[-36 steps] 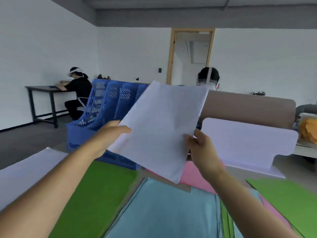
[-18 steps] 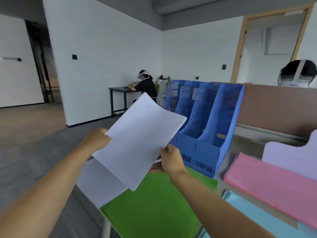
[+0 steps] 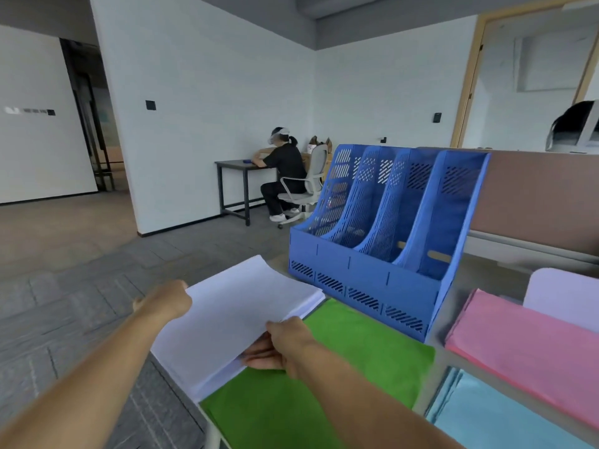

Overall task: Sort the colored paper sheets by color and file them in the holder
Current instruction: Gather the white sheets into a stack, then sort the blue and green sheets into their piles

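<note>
A stack of white paper sheets (image 3: pixel 236 322) lies at the table's left corner. My left hand (image 3: pixel 168 301) grips the stack's far left edge. My right hand (image 3: pixel 282 346) holds its near right edge, thumb on top and fingers underneath. Beside the stack lies a green pile (image 3: pixel 340 377). A pink pile (image 3: pixel 525 348) and a light blue pile (image 3: pixel 499 416) lie to the right. The blue file holder (image 3: pixel 389 241) with several slots stands upright behind the white stack; its slots look empty.
A pale lilac sheet (image 3: pixel 564 296) stands behind the pink pile, before a brown partition (image 3: pixel 544 196). The table edge drops to grey floor on the left. A person sits at a far desk (image 3: pixel 240 166); another person's head shows behind the partition.
The white sheet that both hands held up in the air has come down onto the white stack at the left corner. My view turned left and down.
</note>
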Tool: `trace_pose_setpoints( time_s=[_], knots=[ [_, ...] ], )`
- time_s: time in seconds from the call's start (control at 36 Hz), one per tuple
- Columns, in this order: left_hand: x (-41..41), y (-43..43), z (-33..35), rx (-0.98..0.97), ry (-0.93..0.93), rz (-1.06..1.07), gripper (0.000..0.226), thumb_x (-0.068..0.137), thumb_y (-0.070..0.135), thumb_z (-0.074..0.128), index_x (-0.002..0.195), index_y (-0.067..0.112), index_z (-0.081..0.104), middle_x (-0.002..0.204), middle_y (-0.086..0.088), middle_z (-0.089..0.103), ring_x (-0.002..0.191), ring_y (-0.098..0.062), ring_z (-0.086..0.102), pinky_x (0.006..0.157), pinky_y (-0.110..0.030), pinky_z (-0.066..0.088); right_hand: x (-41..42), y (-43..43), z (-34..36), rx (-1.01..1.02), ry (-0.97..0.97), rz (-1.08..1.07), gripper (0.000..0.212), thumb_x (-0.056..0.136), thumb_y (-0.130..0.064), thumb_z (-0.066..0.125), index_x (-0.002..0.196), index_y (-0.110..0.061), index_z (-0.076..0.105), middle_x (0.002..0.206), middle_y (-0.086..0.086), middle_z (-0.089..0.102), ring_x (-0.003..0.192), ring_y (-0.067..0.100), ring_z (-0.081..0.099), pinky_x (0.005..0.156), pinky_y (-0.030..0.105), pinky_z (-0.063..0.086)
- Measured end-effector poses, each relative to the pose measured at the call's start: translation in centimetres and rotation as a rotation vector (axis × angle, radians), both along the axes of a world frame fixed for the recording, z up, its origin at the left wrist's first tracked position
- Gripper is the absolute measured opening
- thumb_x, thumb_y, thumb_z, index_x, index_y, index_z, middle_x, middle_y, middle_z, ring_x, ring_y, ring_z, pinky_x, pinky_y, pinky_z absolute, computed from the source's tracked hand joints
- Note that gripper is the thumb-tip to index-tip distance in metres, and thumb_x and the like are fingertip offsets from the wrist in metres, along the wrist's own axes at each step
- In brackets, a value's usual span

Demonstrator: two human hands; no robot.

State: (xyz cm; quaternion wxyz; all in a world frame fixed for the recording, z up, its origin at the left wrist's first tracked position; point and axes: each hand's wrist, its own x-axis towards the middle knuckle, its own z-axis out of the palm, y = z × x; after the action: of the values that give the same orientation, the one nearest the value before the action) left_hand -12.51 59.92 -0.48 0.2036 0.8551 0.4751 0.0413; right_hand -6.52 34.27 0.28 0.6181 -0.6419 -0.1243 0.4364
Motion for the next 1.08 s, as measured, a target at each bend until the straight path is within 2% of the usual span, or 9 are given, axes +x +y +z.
trace_pose_setpoints(
  time_s=[0.17, 0.31, 0.39, 0.56, 0.69, 0.81, 0.86, 0.94, 1.08],
  knots=[
    [1.2, -6.0, 4.1, 0.101, -0.02, -0.052, 0.053, 0.09, 0.017, 0.042, 0.14, 0.034, 0.039, 0.151, 0.0, 0.036, 0.14, -0.028, 0.026, 0.111, -0.046, 0.018, 1.1, -2.9, 2.0, -0.01, -0.041, 0.062, 0.022, 0.104, -0.017, 0.037, 0.089, -0.002, 0.044, 0.074, 0.022, 0.068, 0.052, 0.026, 0.069, 0.046, 0.03, 0.056],
    [4.4, -10.6, 6.3, 0.133, -0.226, -0.274, 0.034, 0.089, 0.031, 0.052, 0.122, 0.036, 0.052, 0.123, 0.011, 0.058, 0.118, -0.021, 0.052, 0.106, -0.042, 0.035, 2.5, -8.1, 4.3, -0.049, -0.222, 0.047, 0.021, 0.102, -0.019, 0.046, 0.102, 0.001, 0.051, 0.086, 0.02, 0.069, 0.06, 0.029, 0.069, 0.056, 0.032, 0.06],
    [6.6, -16.0, 7.7, 0.005, -0.374, -0.446, 0.016, 0.089, 0.03, 0.059, 0.105, 0.031, 0.056, 0.103, 0.006, 0.065, 0.091, -0.022, 0.064, 0.088, -0.043, 0.052, 3.4, -12.8, 5.6, -0.106, -0.355, 0.034, 0.019, 0.1, -0.016, 0.05, 0.11, -0.001, 0.053, 0.089, 0.016, 0.07, 0.063, 0.03, 0.07, 0.057, 0.032, 0.06],
    [9.0, -29.4, 8.8, -0.053, -0.364, -0.812, 0.016, 0.091, 0.033, 0.062, 0.106, 0.03, 0.06, 0.097, 0.009, 0.065, 0.082, -0.011, 0.061, 0.07, -0.025, 0.046, 5.0, -24.0, 6.2, -0.279, -0.568, -0.087, 0.007, 0.096, -0.014, 0.053, 0.097, -0.008, 0.057, 0.084, 0.01, 0.073, 0.059, 0.022, 0.068, 0.052, 0.025, 0.052],
    [9.8, -38.9, 5.5, -0.144, -0.193, -1.129, 0.027, 0.084, 0.034, 0.07, 0.11, 0.032, 0.063, 0.1, 0.012, 0.067, 0.091, -0.01, 0.063, 0.073, -0.027, 0.052, 5.4, -34.0, 5.1, -0.464, -0.684, -0.222, 0.012, 0.087, 0.002, 0.057, 0.089, -0.008, 0.063, 0.074, 0.007, 0.073, 0.056, 0.014, 0.061, 0.05, 0.02, 0.044],
    [9.4, -45.0, 2.6, -0.159, -0.053, -1.324, 0.053, 0.078, 0.047, 0.074, 0.127, 0.039, 0.055, 0.131, 0.013, 0.055, 0.079, -0.005, 0.059, 0.067, -0.022, 0.051, 5.2, -41.2, 2.4, -0.613, -0.813, -0.345, 0.026, 0.082, 0.007, 0.067, 0.074, -0.019, 0.064, 0.072, 0.002, 0.064, 0.066, 0.017, 0.057, 0.057, 0.023, 0.042],
    [9.2, -47.0, 1.8, -0.115, 0.06, -1.391, 0.075, 0.072, 0.057, 0.075, 0.138, 0.043, 0.043, 0.145, 0.013, 0.042, 0.102, -0.013, 0.059, 0.082, -0.025, 0.049, 4.7, -43.9, 1.1, -0.709, -0.864, -0.357, 0.026, 0.08, -0.002, 0.073, 0.074, -0.026, 0.064, 0.078, -0.001, 0.065, 0.076, 0.018, 0.062, 0.066, 0.023, 0.045],
    [9.2, -48.1, 1.5, 0.098, 0.233, -1.425, 0.098, 0.068, 0.058, 0.077, 0.149, 0.036, 0.026, 0.154, 0.008, 0.025, 0.138, -0.023, 0.03, 0.114, -0.036, 0.03, 3.6, -46.5, -0.1, -0.872, -0.937, -0.299, 0.019, 0.08, -0.025, 0.077, 0.089, -0.035, 0.063, 0.088, -0.009, 0.059, 0.084, 0.01, 0.058, 0.071, 0.014, 0.042],
    [10.1, -48.2, 2.4, 0.135, 0.358, -1.322, 0.102, 0.062, 0.055, 0.083, 0.146, 0.036, 0.029, 0.147, 0.007, 0.028, 0.135, -0.023, 0.032, 0.105, -0.043, 0.041, 2.2, -48.4, -1.2, -1.039, -1.002, -0.178, 0.042, 0.086, -0.051, 0.063, 0.127, -0.051, 0.051, 0.112, -0.015, 0.039, 0.116, 0.013, 0.038, 0.103, 0.03, 0.033]
  ],
)
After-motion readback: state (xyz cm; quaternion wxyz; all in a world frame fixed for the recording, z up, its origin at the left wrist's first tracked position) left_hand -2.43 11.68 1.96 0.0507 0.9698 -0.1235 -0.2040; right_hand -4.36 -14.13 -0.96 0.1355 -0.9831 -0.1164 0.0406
